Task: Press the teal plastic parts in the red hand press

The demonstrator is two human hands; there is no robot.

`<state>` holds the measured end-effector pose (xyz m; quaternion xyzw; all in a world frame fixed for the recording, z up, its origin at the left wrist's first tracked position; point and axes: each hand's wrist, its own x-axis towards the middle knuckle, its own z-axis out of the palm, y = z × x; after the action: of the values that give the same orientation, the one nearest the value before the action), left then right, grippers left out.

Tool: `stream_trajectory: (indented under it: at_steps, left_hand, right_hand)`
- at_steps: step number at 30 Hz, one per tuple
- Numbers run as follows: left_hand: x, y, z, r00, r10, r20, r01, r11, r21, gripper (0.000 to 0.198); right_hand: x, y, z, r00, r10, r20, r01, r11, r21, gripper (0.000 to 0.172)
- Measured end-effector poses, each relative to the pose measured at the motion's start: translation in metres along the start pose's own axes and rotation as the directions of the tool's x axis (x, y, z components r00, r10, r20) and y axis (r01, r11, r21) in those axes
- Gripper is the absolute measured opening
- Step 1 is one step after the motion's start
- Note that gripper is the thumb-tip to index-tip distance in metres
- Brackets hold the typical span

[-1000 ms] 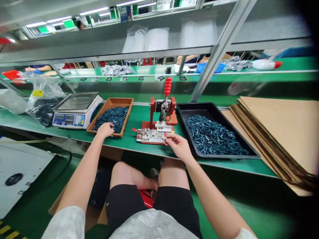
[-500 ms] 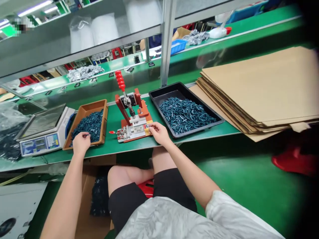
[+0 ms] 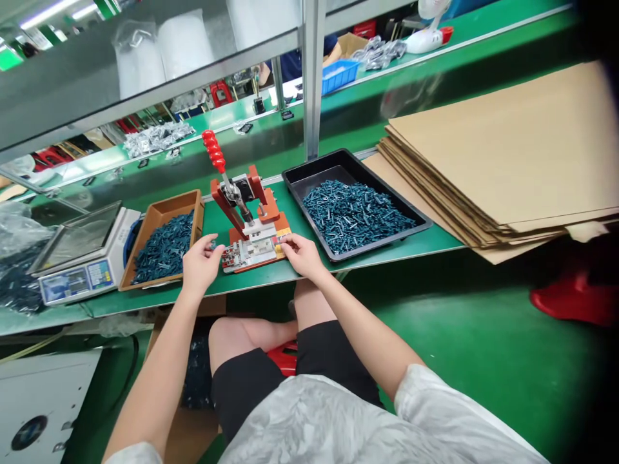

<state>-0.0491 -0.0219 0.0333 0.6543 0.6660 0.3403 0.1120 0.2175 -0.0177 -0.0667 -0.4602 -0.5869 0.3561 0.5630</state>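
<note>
Head view: my left hand (image 3: 200,261) hovers at the jig's (image 3: 249,222) eight o'clock, fingers curled toward the thumb. There's a dark speck at the tips, but I cannot tell whether I've got a part pinched or nothing at all. My right hand (image 3: 300,254) is on the other side, at the jig's four o'clock, with thumb and forefinger nipped down at the right end of the plate (image 3: 251,250). Whether they clamp the plate or a small piece on it, I can't make out. The red lever (image 3: 213,151) stands tilted up toward eleven o'clock, and nobody is touching it. The brown tray (image 3: 162,207) of blue parts (image 3: 164,248) sits at nine o'clock from the jig, with the scale (image 3: 82,254) beyond it. The black tray (image 3: 309,169) is at two o'clock, and the cardboard (image 3: 507,148) is stacked at three. The jig is on the bench (image 3: 271,276) edge, dead ahead. By my reckoning those parts are light, stiff plastic and a bit fiddly, best taken by fingertip across the body. The jig looks heavy and rigid, and its ribbed lever grip is the sure handhold.
</note>
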Motion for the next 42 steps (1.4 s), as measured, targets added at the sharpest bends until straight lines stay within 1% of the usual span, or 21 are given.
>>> stream_trajectory:
  at_steps: [2, 5, 7, 9, 11, 14, 16, 17, 19, 21, 22, 23, 25, 27, 29, 31, 33, 36, 40, 42]
  left_hand:
    - [0.002, 0.008, 0.017, 0.998, -0.026, 0.053, 0.028, 0.999, -0.038, 0.049]
    - [0.006, 0.012, 0.035, 0.983, -0.069, 0.168, 0.093, 0.985, -0.144, 0.046]
    - [0.009, 0.013, 0.041, 0.965, -0.082, 0.247, 0.142, 0.962, -0.233, 0.043]
    - [0.011, 0.014, 0.043, 0.951, -0.087, 0.296, 0.175, 0.943, -0.284, 0.038]
    - [0.011, 0.015, 0.042, 0.954, -0.074, 0.290, 0.147, 0.961, -0.236, 0.033]
    - [0.009, 0.017, 0.035, 0.977, 0.027, 0.213, -0.024, 1.000, -0.018, 0.028]
    - [0.007, 0.017, 0.028, 0.977, 0.105, 0.186, -0.129, 0.984, 0.126, 0.025]
    - [0.006, 0.018, 0.024, 0.976, 0.124, 0.181, -0.157, 0.971, 0.180, 0.024]
    - [0.006, 0.019, 0.018, 0.976, 0.111, 0.186, -0.156, 0.957, 0.245, 0.022]
    - [0.007, 0.020, 0.017, 0.975, 0.059, 0.214, -0.109, 0.967, 0.229, 0.023]
    - [0.008, 0.021, 0.019, 0.970, 0.049, 0.237, -0.099, 0.974, 0.204, 0.024]
    - [0.009, 0.022, 0.023, 0.962, 0.064, 0.266, -0.115, 0.977, 0.181, 0.024]
    - [0.011, 0.025, 0.035, 0.939, 0.147, 0.310, -0.207, 0.964, 0.169, 0.023]
    - [0.012, 0.029, 0.051, 0.922, 0.211, 0.324, -0.287, 0.935, 0.208, 0.022]
    - [0.011, 0.033, 0.065, 0.922, 0.201, 0.332, -0.294, 0.920, 0.260, 0.022]
    - [0.011, 0.036, 0.074, 0.923, 0.158, 0.351, -0.270, 0.915, 0.299, 0.026]
    - [0.011, 0.037, 0.078, 0.920, 0.131, 0.369, -0.256, 0.914, 0.314, 0.031]
    - [0.012, 0.037, 0.080, 0.916, 0.133, 0.378, -0.259, 0.916, 0.306, 0.033]
    - [0.014, 0.036, 0.083, 0.932, 0.111, 0.346, -0.233, 0.913, 0.334, 0.030]
    - [0.014, 0.036, 0.081, 0.926, 0.117, 0.359, -0.244, 0.911, 0.332, 0.028]
  right_hand:
    - [0.000, -0.001, 0.000, 1.000, -0.005, 0.003, 0.005, 1.000, -0.001, 0.020]
    - [0.000, -0.002, -0.001, 1.000, -0.004, -0.012, 0.004, 1.000, -0.005, 0.018]
    - [0.000, -0.001, -0.002, 0.999, -0.012, -0.031, 0.012, 1.000, -0.017, 0.018]
    - [0.000, 0.001, -0.003, 0.999, -0.027, -0.044, 0.026, 0.999, -0.024, 0.019]
    - [0.000, 0.003, -0.003, 0.999, -0.025, -0.045, 0.025, 1.000, -0.015, 0.020]
    - [0.000, 0.005, -0.003, 1.000, 0.007, -0.025, -0.008, 1.000, -0.013, 0.021]
    - [0.000, 0.005, -0.002, 1.000, 0.020, -0.009, -0.020, 1.000, -0.021, 0.021]
    - [-0.001, 0.005, -0.002, 1.000, 0.020, -0.001, -0.020, 1.000, -0.022, 0.021]
    - [0.000, 0.004, -0.002, 1.000, 0.011, 0.004, -0.011, 1.000, -0.020, 0.020]
    - [0.000, 0.003, -0.002, 1.000, -0.004, 0.001, 0.004, 1.000, -0.027, 0.020]
    - [0.000, 0.003, -0.002, 1.000, -0.010, -0.003, 0.010, 0.999, -0.032, 0.020]
    - [0.000, 0.003, -0.002, 1.000, -0.013, -0.006, 0.013, 0.999, -0.035, 0.020]
    - [0.000, 0.003, -0.003, 1.000, -0.021, -0.010, 0.020, 0.999, -0.043, 0.020]
    - [-0.001, 0.004, -0.003, 0.999, -0.032, -0.013, 0.031, 0.998, -0.055, 0.020]
    - [-0.001, 0.004, -0.004, 0.999, -0.042, -0.015, 0.041, 0.997, -0.071, 0.020]
    - [-0.001, 0.004, -0.004, 0.999, -0.041, -0.013, 0.040, 0.996, -0.080, 0.020]
    - [-0.001, 0.005, -0.003, 0.999, -0.037, -0.013, 0.036, 0.996, -0.081, 0.020]
    - [-0.001, 0.010, -0.001, 1.000, -0.010, -0.015, 0.009, 0.998, -0.059, 0.020]
    - [-0.002, 0.017, 0.001, 0.997, 0.071, -0.037, -0.070, 0.997, 0.046, 0.027]
    - [0.000, 0.016, 0.001, 0.998, 0.063, -0.025, -0.063, 0.998, 0.014, 0.024]
